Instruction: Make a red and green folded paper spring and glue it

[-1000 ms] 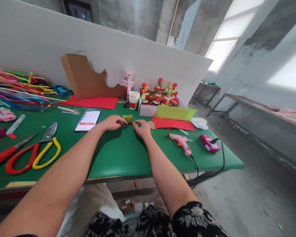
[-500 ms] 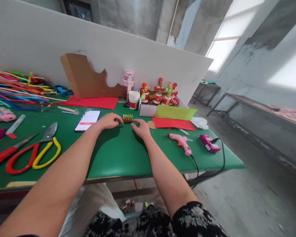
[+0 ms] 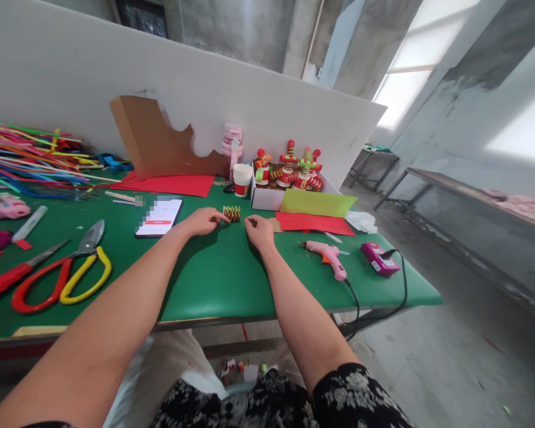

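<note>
A folded paper spring in green and red lies on the green tabletop between my hands. My left hand is at its left end, index finger stretched out with the tip touching or almost touching the folds. It grips nothing. To the right of the spring, my right hand rests low over the table with a small gap between them. Its fingertips are drawn together, and nothing shows between them. A phone with a lit screen lies left of my left hand.
On the right are a pink glue gun, a purple power box and red paper strips. Behind stand paper cups and a white box of decorated figures. Scissors and pipe cleaners occupy the left.
My right hand has drawn back from the spring's right end, its index finger now bent in. My left hand has shifted slightly right, its index finger reaching the spring's left end.
</note>
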The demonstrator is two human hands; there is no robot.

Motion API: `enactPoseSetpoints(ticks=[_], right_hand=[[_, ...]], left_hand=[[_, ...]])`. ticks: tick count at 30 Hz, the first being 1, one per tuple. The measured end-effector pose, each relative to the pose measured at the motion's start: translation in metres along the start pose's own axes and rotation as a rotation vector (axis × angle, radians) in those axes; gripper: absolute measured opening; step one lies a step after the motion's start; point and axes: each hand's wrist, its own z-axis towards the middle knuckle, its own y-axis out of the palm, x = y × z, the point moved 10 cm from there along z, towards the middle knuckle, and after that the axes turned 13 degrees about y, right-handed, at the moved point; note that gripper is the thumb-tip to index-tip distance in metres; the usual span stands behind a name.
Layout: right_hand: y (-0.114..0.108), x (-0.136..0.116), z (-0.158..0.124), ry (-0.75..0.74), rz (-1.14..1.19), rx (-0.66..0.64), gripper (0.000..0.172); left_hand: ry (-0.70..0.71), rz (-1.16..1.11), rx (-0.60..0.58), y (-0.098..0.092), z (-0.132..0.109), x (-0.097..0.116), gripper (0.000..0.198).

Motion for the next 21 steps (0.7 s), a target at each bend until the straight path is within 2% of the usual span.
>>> enactPoseSetpoints(ticks=[3,6,11,15,17,21], right_hand=[[-0.001,-0.001,-0.001,0.003,0.006,0.001,0.020],[-0.001,-0.001,-0.001,0.006,0.009,-0.008,0.021],[-0.004,-0.003,-0.001,-0.015,0.046,0.007,0.020],[-0.005,-0.002,-0.001,-0.022,0.075,0.026,0.017],[-0.006,-0.002,0.000,-0.016,0.101,0.031,0.024],[-0.010,0.001,0.000,0.000,0.115,0.064,0.055]], left_hand=[[0.008,0.041,0.006,-0.003,0.000,-0.001,0.054],[0.007,-0.022,-0.025,0.000,-0.001,0.001,0.045],[0.053,-0.128,-0.168,0.013,-0.002,0.021,0.026],[0.058,-0.119,-0.190,0.015,-0.001,0.028,0.024],[0.051,-0.111,-0.194,0.015,0.000,0.028,0.027],[0.049,-0.107,-0.203,0.017,0.000,0.026,0.031]])
